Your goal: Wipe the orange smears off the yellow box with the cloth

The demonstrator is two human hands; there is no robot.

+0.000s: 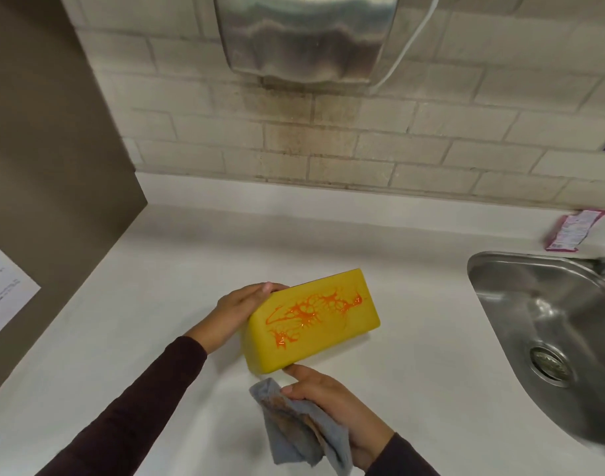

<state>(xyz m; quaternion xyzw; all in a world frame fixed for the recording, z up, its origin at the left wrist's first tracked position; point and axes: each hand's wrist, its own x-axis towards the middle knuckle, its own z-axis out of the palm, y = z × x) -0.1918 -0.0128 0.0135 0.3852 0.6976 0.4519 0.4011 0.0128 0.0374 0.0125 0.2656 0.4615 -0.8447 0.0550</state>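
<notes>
Two hands busy. My left hand grips the left end of the yellow box, tilted on the table. Likely light, stiff, slick. Orange smears unwiped. Below the box, my right hand clutches the soft cloth, forefinger touching the box.

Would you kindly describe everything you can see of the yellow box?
The yellow box is an oblong block with rounded corners and a smooth, glossy, plastic-looking skin. Orange smears web across its broad face, which is turned toward the camera. It sits on the white counter, left of the sink. The left hand holds its left end; the right hand, holding the cloth, points a forefinger at its near lower corner.
</notes>
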